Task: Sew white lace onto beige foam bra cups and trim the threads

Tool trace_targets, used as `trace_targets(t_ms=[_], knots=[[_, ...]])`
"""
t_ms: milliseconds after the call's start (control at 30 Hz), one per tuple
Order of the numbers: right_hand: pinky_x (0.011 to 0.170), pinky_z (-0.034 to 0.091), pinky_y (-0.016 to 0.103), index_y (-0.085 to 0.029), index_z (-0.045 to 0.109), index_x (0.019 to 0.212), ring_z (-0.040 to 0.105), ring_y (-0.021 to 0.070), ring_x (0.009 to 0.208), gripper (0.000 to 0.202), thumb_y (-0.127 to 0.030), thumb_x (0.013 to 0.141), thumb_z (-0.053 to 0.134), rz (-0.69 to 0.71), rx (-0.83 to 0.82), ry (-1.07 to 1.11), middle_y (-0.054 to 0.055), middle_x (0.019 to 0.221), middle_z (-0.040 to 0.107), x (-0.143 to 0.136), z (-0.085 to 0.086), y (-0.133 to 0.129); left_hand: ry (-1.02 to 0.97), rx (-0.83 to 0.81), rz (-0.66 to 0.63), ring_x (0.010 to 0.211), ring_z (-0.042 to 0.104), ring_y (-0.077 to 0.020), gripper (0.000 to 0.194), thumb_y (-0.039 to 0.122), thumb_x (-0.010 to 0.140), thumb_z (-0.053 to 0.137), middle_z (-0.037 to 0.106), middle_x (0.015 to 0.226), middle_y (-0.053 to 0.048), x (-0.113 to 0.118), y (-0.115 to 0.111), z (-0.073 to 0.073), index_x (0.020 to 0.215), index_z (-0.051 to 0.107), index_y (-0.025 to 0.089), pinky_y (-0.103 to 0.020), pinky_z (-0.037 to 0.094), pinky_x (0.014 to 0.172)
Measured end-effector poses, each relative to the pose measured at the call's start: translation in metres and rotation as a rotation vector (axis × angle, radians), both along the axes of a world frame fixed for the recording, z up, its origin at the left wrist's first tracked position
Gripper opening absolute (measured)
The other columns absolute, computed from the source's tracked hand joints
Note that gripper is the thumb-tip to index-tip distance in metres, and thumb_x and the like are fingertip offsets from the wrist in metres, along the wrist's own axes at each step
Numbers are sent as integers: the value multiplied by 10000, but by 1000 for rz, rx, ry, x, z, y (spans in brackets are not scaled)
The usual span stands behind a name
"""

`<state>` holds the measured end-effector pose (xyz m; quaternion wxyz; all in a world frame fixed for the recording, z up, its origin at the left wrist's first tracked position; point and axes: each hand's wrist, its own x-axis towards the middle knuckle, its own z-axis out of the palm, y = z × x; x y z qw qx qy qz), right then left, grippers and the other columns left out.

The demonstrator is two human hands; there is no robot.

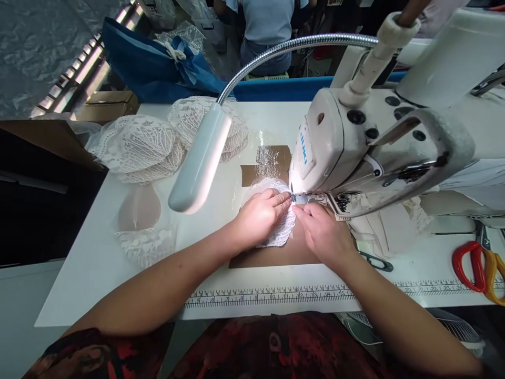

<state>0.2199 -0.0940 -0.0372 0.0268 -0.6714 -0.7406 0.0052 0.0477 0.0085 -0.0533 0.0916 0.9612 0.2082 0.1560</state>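
A white lace piece (281,235) lies under the needle area of the white sewing machine (325,142). My left hand (260,217) rests on the lace with its fingers together, pressing it beside the presser foot. Close by on the right, my right hand (325,231) pinches the lace's edge just in front of the foot, thumb and index finger closed. The fingertips of both hands nearly meet there. Brown tape or board (272,259) covers the table surface beneath the lace. The needle itself is too small to make out.
Stacked lace cups (138,142) lie at the back left, with a single cup (140,210) nearer. A lamp (201,158) hangs over the table. Red-and-yellow scissors (475,266) and a dark small tool (376,261) lie right. A ruler strip (272,297) lines the front edge. A person (267,26) sits beyond.
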Motion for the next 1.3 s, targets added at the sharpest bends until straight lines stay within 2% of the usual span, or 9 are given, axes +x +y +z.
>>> trace_targets(t_ms=[367, 600, 833, 967, 1067, 1133, 1167, 1233, 1300], knots=[[524, 318, 274, -254, 614, 1301, 575, 191, 818, 479, -103, 876, 450, 13, -4, 5, 73, 1027, 688, -2, 3, 0, -75, -2, -44, 1013, 604, -250, 320, 233, 964, 466, 675, 1193, -133, -3, 8, 1, 1218, 627, 124, -416, 506, 853], [542, 355, 272, -237, 636, 1270, 575, 191, 826, 513, -54, 833, 440, 66, 38, 34, 79, 995, 686, 0, 1, -2, 45, -13, 59, 1100, 559, -286, 325, 242, 950, 460, 642, 1258, -120, -1, 7, 11, 1198, 647, 146, -437, 462, 886], [598, 423, 279, -212, 632, 1262, 617, 188, 789, 466, -78, 869, 422, 41, 49, 89, 66, 1037, 698, 0, 2, -3, 97, 53, 146, 1278, 418, -365, 424, 309, 955, 410, 516, 1397, -125, -5, -2, 12, 1326, 538, 148, -509, 371, 1000], [654, 486, 326, -243, 629, 1243, 653, 224, 811, 425, -113, 901, 413, 54, 110, 173, 69, 1072, 695, 3, -6, -8, 160, 36, 282, 1226, 454, -389, 436, 348, 928, 459, 531, 1359, -156, -15, -18, 25, 1298, 543, 134, -530, 405, 947], [667, 508, 393, -304, 611, 1237, 667, 293, 871, 429, -127, 908, 401, 101, 205, 210, 98, 1098, 685, 9, -15, -10, 170, -62, 292, 1139, 536, -308, 362, 375, 931, 466, 594, 1268, -125, -47, -23, 43, 1192, 588, 157, -452, 458, 924], [641, 518, 426, -369, 554, 1278, 674, 317, 849, 460, -140, 903, 416, 137, 233, 239, 94, 1095, 680, 13, -17, -11, 109, -83, 370, 1179, 529, -260, 356, 362, 953, 420, 579, 1297, -109, -83, -22, 52, 1218, 554, 165, -413, 448, 983], [618, 521, 433, -395, 523, 1298, 678, 322, 830, 480, -148, 899, 428, 160, 226, 250, 89, 1088, 679, 14, -17, -11, 68, -57, 469, 1229, 498, -256, 370, 350, 959, 399, 554, 1331, -118, -105, -21, 54, 1247, 524, 155, -421, 419, 1030], [570, 522, 426, -418, 492, 1326, 685, 326, 797, 509, -156, 892, 445, 200, 207, 258, 82, 1062, 684, 14, -13, -11, 39, -1, 805, 1284, 448, -296, 387, 327, 943, 398, 530, 1344, -164, -153, -15, 54, 1252, 494, 116, -482, 366, 1077], [558, 525, 419, -412, 514, 1325, 690, 331, 785, 503, -162, 892, 451, 204, 212, 264, 83, 1040, 693, 13, -8, -11, 84, -55, 1112, 1236, 474, -360, 343, 316, 893, 442, 567, 1240, -217, -197, -11, 50, 1129, 537, 85, -534, 377, 1035]])
